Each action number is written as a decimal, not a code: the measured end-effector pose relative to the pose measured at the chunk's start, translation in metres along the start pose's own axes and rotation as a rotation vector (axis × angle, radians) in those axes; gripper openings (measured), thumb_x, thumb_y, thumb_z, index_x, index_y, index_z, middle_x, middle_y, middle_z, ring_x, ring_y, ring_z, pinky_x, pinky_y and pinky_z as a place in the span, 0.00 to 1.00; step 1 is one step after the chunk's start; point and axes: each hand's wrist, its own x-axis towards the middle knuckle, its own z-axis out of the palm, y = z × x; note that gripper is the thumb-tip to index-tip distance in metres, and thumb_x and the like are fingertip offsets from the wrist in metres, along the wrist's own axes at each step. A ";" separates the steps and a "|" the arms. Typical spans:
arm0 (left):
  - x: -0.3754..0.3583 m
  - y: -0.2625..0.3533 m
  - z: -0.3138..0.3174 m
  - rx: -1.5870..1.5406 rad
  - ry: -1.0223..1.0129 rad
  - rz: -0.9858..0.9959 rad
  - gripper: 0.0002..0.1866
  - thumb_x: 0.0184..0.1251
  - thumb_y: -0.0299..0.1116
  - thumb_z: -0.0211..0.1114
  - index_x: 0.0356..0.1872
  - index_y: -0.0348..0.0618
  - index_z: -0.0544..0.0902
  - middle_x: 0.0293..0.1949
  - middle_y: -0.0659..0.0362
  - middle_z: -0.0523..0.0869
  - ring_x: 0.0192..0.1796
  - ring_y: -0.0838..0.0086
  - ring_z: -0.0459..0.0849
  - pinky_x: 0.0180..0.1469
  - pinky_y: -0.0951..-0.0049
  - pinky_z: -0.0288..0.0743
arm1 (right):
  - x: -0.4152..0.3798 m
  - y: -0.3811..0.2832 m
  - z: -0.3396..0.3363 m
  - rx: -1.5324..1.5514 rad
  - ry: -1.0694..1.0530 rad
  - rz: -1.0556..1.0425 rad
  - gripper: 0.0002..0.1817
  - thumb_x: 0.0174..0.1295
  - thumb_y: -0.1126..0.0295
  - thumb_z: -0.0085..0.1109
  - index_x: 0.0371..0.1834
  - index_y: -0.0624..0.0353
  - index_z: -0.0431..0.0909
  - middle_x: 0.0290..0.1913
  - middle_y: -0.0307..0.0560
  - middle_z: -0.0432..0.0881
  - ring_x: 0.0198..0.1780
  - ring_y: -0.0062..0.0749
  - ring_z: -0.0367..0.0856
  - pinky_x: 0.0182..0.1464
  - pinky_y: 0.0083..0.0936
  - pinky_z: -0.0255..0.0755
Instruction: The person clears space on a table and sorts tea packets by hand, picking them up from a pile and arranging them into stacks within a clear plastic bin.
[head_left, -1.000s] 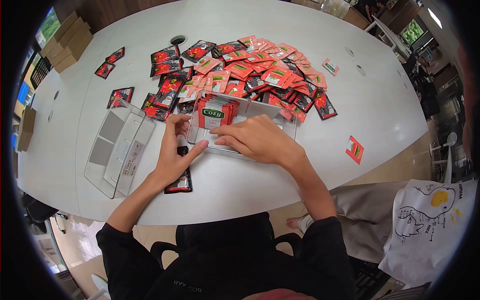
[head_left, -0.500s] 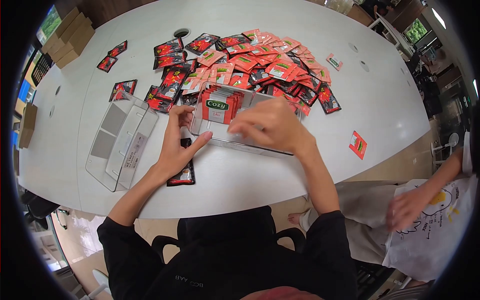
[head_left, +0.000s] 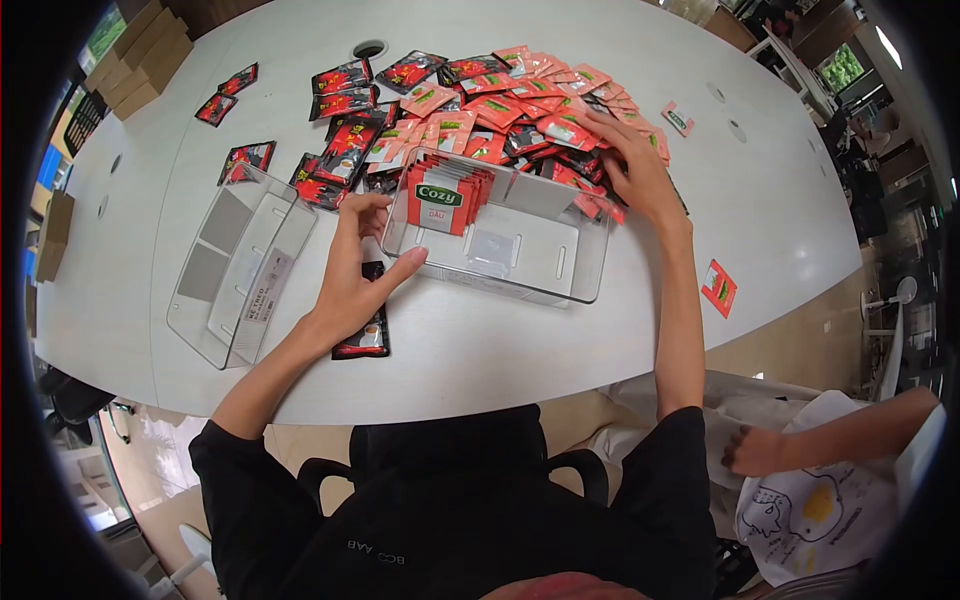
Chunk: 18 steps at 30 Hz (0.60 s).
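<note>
My left hand [head_left: 352, 275] grips the left end of a clear plastic box [head_left: 542, 258], thumb over the near rim and fingers behind the end wall. Several red Cozy tea sachets [head_left: 440, 204] stand upright in a row at the box's left end. Over the right side of the sachet pile, my right hand [head_left: 640, 172] reaches with fingers stretched apart, touching or just above the pink-red tea sachets [head_left: 568, 130]. Its fingertips partly blend with the pile, and no sachet shows lifted in it. Beneath my left wrist lies a black-and-red coffee sachet [head_left: 372, 330].
A second clear box [head_left: 222, 300] lies to the left. Black-and-red sachets [head_left: 345, 150] fill the pile's left side. Single tea sachets [head_left: 718, 288] lie at right. Cardboard boxes [head_left: 145, 65] stand back left. Another person's hand [head_left: 755, 450] is at lower right.
My right hand has moved from above the box, up and right to the sachet pile. My left hand stays on the box. The other person's arm has shifted left and down.
</note>
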 end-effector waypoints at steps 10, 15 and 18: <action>-0.001 -0.001 0.000 0.005 -0.002 -0.001 0.33 0.62 0.38 0.77 0.62 0.38 0.68 0.49 0.56 0.71 0.51 0.71 0.71 0.59 0.69 0.67 | -0.009 -0.006 -0.019 0.101 0.430 0.426 0.22 0.60 0.66 0.76 0.54 0.68 0.85 0.41 0.52 0.92 0.36 0.20 0.84 0.38 0.23 0.76; -0.001 0.000 -0.001 0.040 0.010 0.041 0.33 0.62 0.38 0.77 0.62 0.37 0.68 0.48 0.55 0.71 0.51 0.71 0.71 0.59 0.69 0.67 | -0.006 -0.002 -0.008 0.508 0.573 0.426 0.25 0.66 0.64 0.73 0.57 0.75 0.81 0.45 0.45 0.87 0.38 0.18 0.82 0.37 0.17 0.74; 0.000 0.001 0.000 0.046 0.011 0.035 0.33 0.62 0.38 0.77 0.61 0.37 0.68 0.48 0.56 0.71 0.50 0.71 0.71 0.59 0.69 0.67 | -0.004 -0.013 -0.007 0.749 0.568 0.438 0.23 0.68 0.65 0.71 0.58 0.72 0.80 0.42 0.39 0.86 0.36 0.14 0.79 0.36 0.15 0.71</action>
